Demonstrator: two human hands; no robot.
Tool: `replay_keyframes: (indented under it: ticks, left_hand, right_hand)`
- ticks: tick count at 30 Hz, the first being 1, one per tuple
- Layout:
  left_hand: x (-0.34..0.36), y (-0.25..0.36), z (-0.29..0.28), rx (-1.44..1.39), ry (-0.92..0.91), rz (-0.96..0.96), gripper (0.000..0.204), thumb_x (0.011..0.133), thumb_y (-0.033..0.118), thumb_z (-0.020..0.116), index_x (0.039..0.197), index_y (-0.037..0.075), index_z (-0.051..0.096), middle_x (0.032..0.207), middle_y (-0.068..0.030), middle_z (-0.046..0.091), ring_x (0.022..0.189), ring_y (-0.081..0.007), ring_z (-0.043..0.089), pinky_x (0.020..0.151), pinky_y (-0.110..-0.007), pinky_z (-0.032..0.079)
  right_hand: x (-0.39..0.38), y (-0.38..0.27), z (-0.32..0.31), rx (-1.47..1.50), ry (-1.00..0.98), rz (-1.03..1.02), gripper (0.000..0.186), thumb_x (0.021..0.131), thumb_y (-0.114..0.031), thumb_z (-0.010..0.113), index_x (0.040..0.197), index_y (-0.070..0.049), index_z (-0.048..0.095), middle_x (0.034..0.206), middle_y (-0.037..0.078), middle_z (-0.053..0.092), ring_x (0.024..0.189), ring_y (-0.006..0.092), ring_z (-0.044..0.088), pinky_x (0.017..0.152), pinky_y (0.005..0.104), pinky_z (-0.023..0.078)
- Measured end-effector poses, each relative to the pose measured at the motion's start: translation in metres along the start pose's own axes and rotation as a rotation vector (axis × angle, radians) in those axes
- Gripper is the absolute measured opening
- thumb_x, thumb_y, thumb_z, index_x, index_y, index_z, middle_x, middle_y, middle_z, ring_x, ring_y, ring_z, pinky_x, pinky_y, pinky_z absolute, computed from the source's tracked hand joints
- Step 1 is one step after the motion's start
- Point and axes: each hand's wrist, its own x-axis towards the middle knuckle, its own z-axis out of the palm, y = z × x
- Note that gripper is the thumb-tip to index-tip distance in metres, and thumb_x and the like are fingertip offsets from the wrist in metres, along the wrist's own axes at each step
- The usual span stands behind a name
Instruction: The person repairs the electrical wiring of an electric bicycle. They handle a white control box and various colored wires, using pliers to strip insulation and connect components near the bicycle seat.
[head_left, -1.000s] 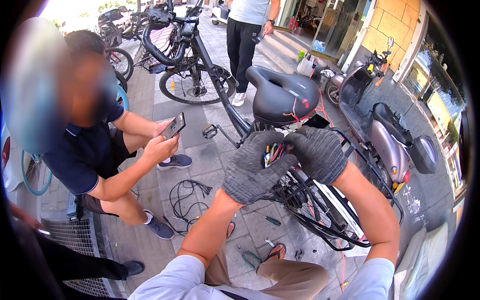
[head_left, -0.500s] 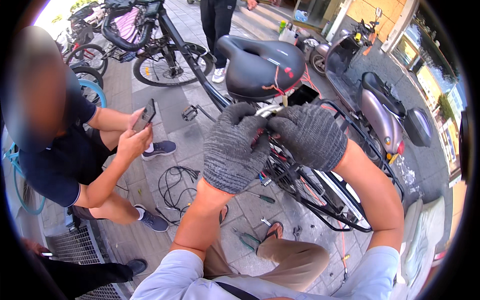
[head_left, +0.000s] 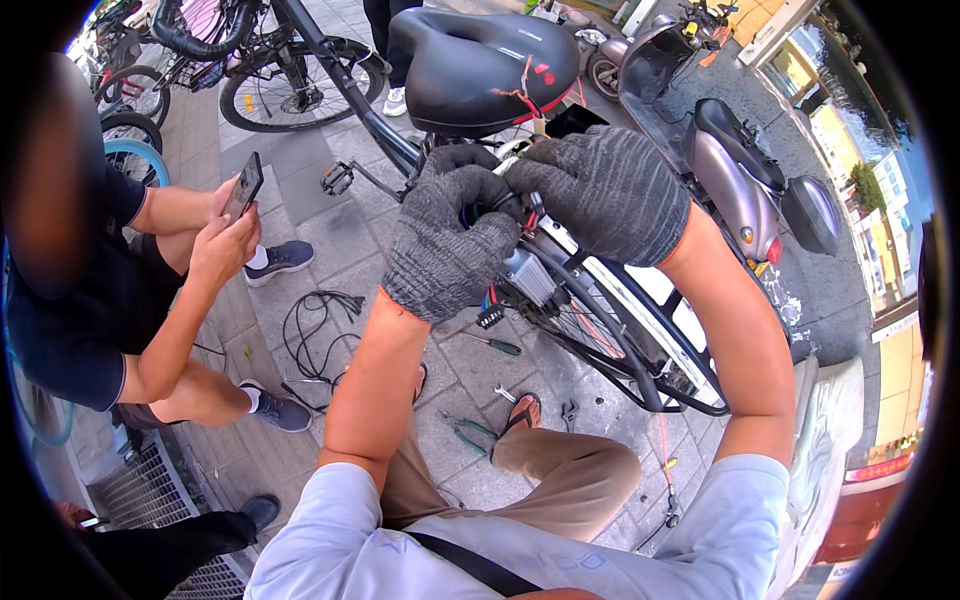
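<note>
My left hand (head_left: pixel 452 238) is curled closed around some wires (head_left: pixel 535 207), thumb and fingertips nearly meeting. My right hand (head_left: pixel 605 195) has its fingers bent and sits just beside the left; its fingertips are hidden from me, so I can't tell what they grip. The wires are behind and below the saddle (head_left: pixel 490 72), near a silver box (head_left: pixel 533 280). A screwdriver (head_left: pixel 503 347) and pliers (head_left: pixel 468 432) lie on the pavement (head_left: pixel 455 385).

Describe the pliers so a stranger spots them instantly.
From the large black saddle, look down to the person's sandalled right foot. Just left of it lie the pliers; two spread green handles set them apart from the single-handled screwdriver nearby.
</note>
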Motion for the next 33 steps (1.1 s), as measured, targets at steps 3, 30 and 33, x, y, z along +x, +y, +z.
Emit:
replay_keyframes:
  ticks: [3,30,33]
  left_hand:
    - [0.004,0.009,0.005,0.104,0.054,0.082,0.017,0.07,0.005,0.07,0.086,0.001,0.072,0.107,-0.0125,0.061,0.1,-0.0231,0.063,0.083,-0.035,0.055]
    - [0.001,-0.016,-0.017,0.226,0.03,0.227,0.015,0.073,-0.003,0.071,0.086,0.002,0.067,0.095,-0.011,0.058,0.099,-0.0258,0.057,0.082,-0.037,0.048]
    - [-0.002,-0.019,-0.01,0.236,0.045,0.206,0.015,0.074,-0.003,0.072,0.086,0.002,0.066,0.099,-0.012,0.057,0.099,-0.0256,0.057,0.083,-0.037,0.049]
  right_hand:
    - [-0.007,0.008,0.007,0.121,0.09,0.015,0.041,0.078,-0.014,0.071,0.119,-0.007,0.068,0.1,0.013,0.07,0.088,0.0358,0.07,0.078,0.0461,0.056]
    - [-0.006,-0.004,0.022,0.212,0.072,0.185,0.027,0.087,-0.018,0.07,0.114,-0.013,0.072,0.099,0.009,0.072,0.086,0.0309,0.072,0.072,0.0426,0.057]
    - [-0.007,0.006,0.023,0.171,0.073,0.166,0.024,0.088,-0.019,0.067,0.111,-0.015,0.072,0.096,0.008,0.071,0.083,0.0302,0.072,0.068,0.0419,0.056]
